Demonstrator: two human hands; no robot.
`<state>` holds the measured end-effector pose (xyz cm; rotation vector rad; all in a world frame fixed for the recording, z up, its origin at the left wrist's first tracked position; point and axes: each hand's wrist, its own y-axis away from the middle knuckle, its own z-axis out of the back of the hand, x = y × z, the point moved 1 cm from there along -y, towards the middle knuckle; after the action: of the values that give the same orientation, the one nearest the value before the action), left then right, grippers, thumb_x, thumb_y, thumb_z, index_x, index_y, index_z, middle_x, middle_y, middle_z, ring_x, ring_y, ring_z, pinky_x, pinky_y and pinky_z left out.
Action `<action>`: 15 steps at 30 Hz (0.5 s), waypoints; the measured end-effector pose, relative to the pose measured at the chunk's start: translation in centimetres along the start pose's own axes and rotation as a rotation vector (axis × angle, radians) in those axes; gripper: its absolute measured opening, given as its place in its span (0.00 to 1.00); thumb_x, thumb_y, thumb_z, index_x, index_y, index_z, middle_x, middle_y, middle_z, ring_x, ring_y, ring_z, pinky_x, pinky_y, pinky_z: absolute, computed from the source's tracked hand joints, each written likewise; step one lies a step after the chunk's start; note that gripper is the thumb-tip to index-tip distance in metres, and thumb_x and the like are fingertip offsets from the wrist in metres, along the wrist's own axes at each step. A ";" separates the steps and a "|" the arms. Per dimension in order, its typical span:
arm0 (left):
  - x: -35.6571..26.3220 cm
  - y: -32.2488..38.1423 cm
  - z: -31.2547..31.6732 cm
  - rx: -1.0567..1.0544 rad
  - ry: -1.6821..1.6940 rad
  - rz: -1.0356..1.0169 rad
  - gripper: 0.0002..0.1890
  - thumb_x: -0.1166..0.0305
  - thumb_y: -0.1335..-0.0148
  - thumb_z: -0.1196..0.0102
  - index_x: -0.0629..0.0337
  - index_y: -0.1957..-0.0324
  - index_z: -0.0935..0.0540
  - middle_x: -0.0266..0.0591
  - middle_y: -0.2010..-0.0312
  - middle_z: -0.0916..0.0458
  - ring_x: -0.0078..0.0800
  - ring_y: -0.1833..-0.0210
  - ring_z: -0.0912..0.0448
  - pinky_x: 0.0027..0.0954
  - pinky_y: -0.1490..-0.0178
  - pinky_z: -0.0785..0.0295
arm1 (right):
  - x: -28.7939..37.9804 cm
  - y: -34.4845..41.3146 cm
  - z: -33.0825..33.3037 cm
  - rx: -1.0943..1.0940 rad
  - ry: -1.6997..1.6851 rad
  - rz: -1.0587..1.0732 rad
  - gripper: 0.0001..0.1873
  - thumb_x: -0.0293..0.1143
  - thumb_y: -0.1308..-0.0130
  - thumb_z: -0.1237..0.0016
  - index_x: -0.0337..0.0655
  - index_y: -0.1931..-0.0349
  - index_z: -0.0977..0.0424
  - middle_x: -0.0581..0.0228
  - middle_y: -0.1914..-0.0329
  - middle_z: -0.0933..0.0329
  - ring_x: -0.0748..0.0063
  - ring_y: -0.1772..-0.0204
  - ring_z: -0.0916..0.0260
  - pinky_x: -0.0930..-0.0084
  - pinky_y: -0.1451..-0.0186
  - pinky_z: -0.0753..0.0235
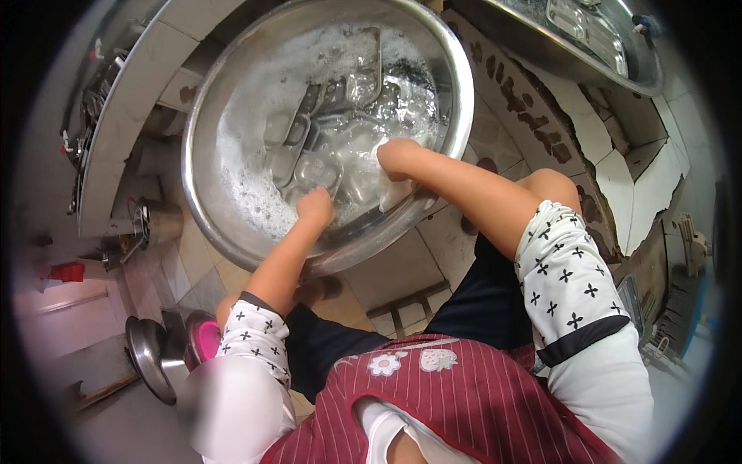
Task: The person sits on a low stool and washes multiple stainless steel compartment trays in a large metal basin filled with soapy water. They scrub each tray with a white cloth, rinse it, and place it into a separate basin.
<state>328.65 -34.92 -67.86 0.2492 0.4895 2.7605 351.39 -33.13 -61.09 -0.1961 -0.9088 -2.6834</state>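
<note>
A wide round stainless steel basin [458,124] stands before me, holding sudsy water and several metal compartment trays, most of them under the surface. At the near side of the water, my left hand [316,206] is closed at the edge of a compartment tray [317,172]; its fingertips are hidden. My right hand [400,159] grips a wet white cloth [394,194] over the trays, towards the basin's right wall. Part of the cloth dips into the water. Another tray [371,58] slants up at the far side, its rim above the suds.
At upper right, a metal sink [643,84] holds more trays [585,35]. A tiled counter [124,104] with metal utensils curves along the left. Below it stands a metal pot [159,223]. A metal bowl [148,359] and a pink bowl [207,341] are at lower left.
</note>
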 end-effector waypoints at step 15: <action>3.0 6.6 12.9 -0.517 1.408 -0.061 0.07 0.71 0.39 0.52 0.61 0.62 0.33 0.29 0.68 0.33 0.16 0.64 0.36 0.19 0.60 0.40 | 6.9 -1.0 2.4 -0.846 -0.804 0.226 0.14 0.30 0.51 0.55 0.33 0.64 0.28 0.45 0.64 0.26 0.46 0.59 0.29 0.60 0.56 0.29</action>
<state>326.86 -35.81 -53.18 -1.8144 0.0144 2.4245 344.61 -32.53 -58.25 -1.5097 0.1813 -2.5712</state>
